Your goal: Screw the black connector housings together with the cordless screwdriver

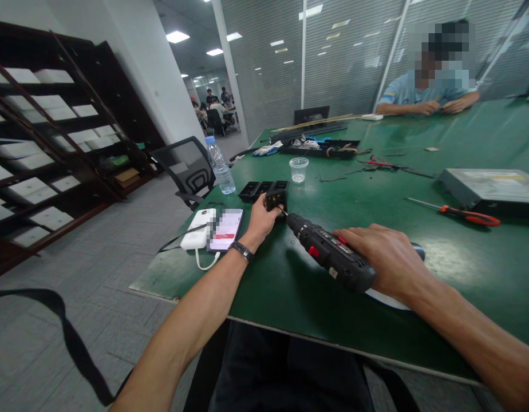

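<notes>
My right hand [387, 254] is wrapped round the grip of a black cordless drill [320, 243] with red switches. The drill lies nearly level, and its bit points away to the left, its tip at or very near a small black block [275, 199]. Pinched in the fingers of my left hand [263, 220] is that block, which shows a few brass-coloured dots on its face. Whether the bit touches it I cannot tell. Just behind the block is a black compartment tray [247, 191], partly hidden by my hand.
A water bottle [221, 171], a phone [227, 229], a white power bank [198, 232] and a plastic cup [299, 170] surround the left hand. Right are a screwdriver [470, 216] and a metal box [492, 183]. A long black tray [320, 150] lies farther back; a person [427, 94] sits opposite.
</notes>
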A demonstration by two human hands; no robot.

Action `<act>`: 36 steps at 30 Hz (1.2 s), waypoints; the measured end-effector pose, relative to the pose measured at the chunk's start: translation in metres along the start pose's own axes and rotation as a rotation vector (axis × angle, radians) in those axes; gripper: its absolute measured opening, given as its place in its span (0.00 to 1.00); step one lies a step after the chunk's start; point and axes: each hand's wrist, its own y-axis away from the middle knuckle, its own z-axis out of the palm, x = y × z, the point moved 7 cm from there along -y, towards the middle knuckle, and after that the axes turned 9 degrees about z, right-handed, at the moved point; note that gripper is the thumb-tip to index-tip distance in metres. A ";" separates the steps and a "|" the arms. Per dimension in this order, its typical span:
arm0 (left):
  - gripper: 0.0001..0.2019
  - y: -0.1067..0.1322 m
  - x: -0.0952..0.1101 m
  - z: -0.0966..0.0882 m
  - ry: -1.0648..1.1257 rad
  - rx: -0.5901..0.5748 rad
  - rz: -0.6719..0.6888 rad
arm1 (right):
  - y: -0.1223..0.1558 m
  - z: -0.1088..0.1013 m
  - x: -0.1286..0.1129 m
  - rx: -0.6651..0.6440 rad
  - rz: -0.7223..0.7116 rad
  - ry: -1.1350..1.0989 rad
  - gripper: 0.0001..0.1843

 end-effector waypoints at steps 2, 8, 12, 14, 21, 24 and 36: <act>0.15 0.000 -0.001 0.000 0.001 -0.002 -0.005 | 0.000 0.001 0.001 -0.002 0.005 -0.004 0.18; 0.15 -0.001 -0.002 -0.001 -0.006 -0.011 0.012 | 0.000 0.002 0.003 0.009 0.015 0.011 0.19; 0.14 -0.001 -0.003 0.000 -0.014 -0.015 0.018 | 0.001 0.003 0.002 -0.006 0.020 0.023 0.19; 0.14 -0.001 -0.003 -0.001 -0.020 -0.007 0.013 | 0.001 0.003 0.003 -0.008 0.021 0.024 0.19; 0.15 -0.002 -0.004 -0.001 -0.019 -0.006 0.019 | 0.000 0.003 0.006 -0.020 0.050 0.016 0.19; 0.14 -0.002 -0.003 -0.001 -0.013 -0.012 0.029 | 0.000 0.003 0.006 -0.036 0.060 0.011 0.19; 0.15 -0.001 -0.002 -0.001 -0.012 -0.008 0.017 | -0.001 0.002 0.006 -0.069 0.088 0.002 0.18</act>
